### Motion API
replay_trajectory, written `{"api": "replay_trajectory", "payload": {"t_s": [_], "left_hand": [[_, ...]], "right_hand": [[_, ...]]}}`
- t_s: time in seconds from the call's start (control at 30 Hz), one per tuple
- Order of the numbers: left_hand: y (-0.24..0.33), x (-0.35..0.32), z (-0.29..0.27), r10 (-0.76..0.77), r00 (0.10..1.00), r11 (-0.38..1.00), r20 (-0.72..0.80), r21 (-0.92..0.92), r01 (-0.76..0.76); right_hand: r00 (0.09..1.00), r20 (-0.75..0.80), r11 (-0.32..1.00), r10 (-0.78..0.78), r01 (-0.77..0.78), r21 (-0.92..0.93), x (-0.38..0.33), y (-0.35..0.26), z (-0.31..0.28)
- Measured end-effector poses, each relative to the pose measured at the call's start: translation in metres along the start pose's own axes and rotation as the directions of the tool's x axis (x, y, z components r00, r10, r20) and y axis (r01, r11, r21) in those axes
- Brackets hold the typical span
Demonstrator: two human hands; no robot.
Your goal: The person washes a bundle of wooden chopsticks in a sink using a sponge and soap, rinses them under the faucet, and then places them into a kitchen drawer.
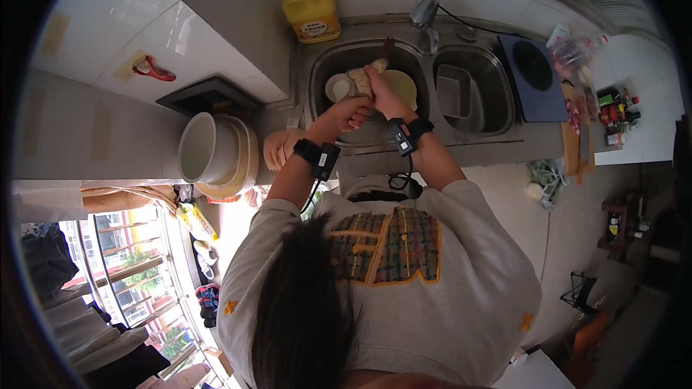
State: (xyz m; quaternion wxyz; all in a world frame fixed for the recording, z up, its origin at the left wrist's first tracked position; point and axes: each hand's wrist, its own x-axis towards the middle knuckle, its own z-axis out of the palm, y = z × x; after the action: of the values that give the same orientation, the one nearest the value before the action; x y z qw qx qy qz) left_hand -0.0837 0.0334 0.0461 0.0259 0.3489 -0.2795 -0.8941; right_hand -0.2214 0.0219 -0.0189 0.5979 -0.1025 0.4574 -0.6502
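Observation:
Both my hands are low over the left basin of the steel sink (pixel 314 75). My right hand (pixel 383 94) is closed around the edge of a pale, mottled beige thing (pixel 360 82) whose kind I cannot make out. Just left of it my left hand (pixel 352 113) has its fingers curled in; whatever it holds, if anything, is hidden. In the basin, a small white bowl (pixel 339 88) lies beside the pale thing. A pale yellow bowl (pixel 405 86) sits to the right, partly behind my right hand. A brown item (pixel 387 47) leans at the basin's far edge.
The tap (pixel 425 21) stands behind the sink. A rectangular tray (pixel 455 90) is in the right basin. A yellow jug (pixel 311 16) stands at the back left, stacked pale buckets (pixel 205 148) at the left. Farther right are a dark blue hob (pixel 533 75) and a cutting board (pixel 571 148) with a knife.

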Motion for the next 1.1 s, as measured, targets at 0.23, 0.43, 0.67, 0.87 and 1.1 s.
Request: {"api": "replay_trajectory", "payload": {"t_s": [0.23,0.43,0.67,0.87,1.1], "left_hand": [[0.004,-0.014,0.010,-0.119,0.993,0.973,-0.008,0.200,0.118],[0.008,-0.003,0.007,-0.005,0.998,0.992,0.068,0.123,-0.004],[0.000,0.004,0.020,0.069,0.996,0.978,0.060,0.193,-0.079],[-0.002,0.018,0.005,0.009,0.991,0.993,0.130,-0.118,0.006],[-0.002,0.004,0.007,-0.085,0.975,0.983,0.208,0.177,0.048]], "right_hand": [[0.983,-0.182,0.988,-0.002,0.031,0.155,0.001,-0.019,-0.027],[0.930,0.323,0.971,0.177,-0.219,0.096,-0.048,-0.012,0.000],[0.945,0.325,0.997,-0.036,0.012,0.075,-0.028,-0.021,-0.044],[0.903,0.396,0.971,0.164,-0.219,0.098,-0.055,-0.023,-0.020],[1.000,0.003,0.997,0.031,-0.031,-0.076,-0.055,-0.019,-0.010]]}}
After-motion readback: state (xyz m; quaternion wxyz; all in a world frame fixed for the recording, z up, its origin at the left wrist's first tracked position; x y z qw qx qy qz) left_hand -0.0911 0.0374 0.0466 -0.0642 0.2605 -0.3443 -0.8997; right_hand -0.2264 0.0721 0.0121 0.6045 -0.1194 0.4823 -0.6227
